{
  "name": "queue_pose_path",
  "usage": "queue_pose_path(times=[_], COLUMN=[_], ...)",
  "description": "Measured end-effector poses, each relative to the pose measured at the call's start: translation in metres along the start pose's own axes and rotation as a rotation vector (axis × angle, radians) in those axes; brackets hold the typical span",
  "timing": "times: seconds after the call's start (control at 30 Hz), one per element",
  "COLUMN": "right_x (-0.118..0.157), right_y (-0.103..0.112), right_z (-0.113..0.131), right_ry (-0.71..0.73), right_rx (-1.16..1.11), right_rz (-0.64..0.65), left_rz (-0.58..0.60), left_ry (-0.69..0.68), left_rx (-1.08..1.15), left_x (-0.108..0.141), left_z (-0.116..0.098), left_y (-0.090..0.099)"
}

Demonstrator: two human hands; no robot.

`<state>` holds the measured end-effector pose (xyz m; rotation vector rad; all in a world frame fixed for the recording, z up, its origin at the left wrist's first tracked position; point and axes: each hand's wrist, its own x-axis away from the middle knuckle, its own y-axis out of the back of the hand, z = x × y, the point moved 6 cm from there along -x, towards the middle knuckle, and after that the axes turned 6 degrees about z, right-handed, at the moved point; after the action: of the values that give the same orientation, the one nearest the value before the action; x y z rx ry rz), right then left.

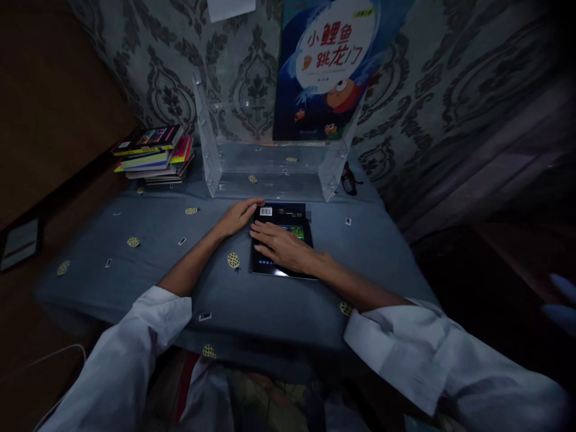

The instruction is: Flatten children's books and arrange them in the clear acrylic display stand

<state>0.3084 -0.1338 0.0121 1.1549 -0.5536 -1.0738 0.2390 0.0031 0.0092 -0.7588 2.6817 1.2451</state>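
Observation:
A dark book (288, 214) lies flat on the cloth-covered table in front of me, a white barcode label near its upper left corner. My right hand (283, 245) rests palm down across its cover, fingers stretched out toward the left edge and covering part of a small colourful picture. At the book's upper left corner is my left hand (240, 215), its fingers extended along the edge. Just behind the book stands a clear acrylic rack (270, 180), with a blue picture book (310, 114) showing a red fish upright at its right side.
A stack of books (155, 159) sits at the table's back left. Dark-framed glasses (350, 180) lie right of the rack. Beyond the left edge, lower down, is a tablet-like device (20, 245). A patterned wall (166, 84) rises behind the blue tablecloth (157, 222).

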Motion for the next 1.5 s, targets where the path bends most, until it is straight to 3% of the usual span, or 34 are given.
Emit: queue_pose_path(times=[0.27,0.43,0.9,1.5], right_x=[0.04,0.048,0.054,0.071], right_y=[-0.009,-0.01,-0.008,0.002], right_z=[0.052,0.064,0.062,0.031], right_ry=[0.113,0.119,0.081,-0.105], right_rx=[-0.065,-0.034,-0.067,-0.182], right_rz=[0.026,0.044,0.024,0.028], left_rz=[0.012,0.018,0.042,0.104], left_ry=[-0.004,-0.017,-0.025,-0.086], left_rx=[-0.051,-0.076,-0.169,-0.27], left_x=[0.001,0.001,0.006,0.008], left_z=[-0.003,-0.007,-0.009,-0.013], left_y=[-0.001,-0.001,-0.005,-0.011])
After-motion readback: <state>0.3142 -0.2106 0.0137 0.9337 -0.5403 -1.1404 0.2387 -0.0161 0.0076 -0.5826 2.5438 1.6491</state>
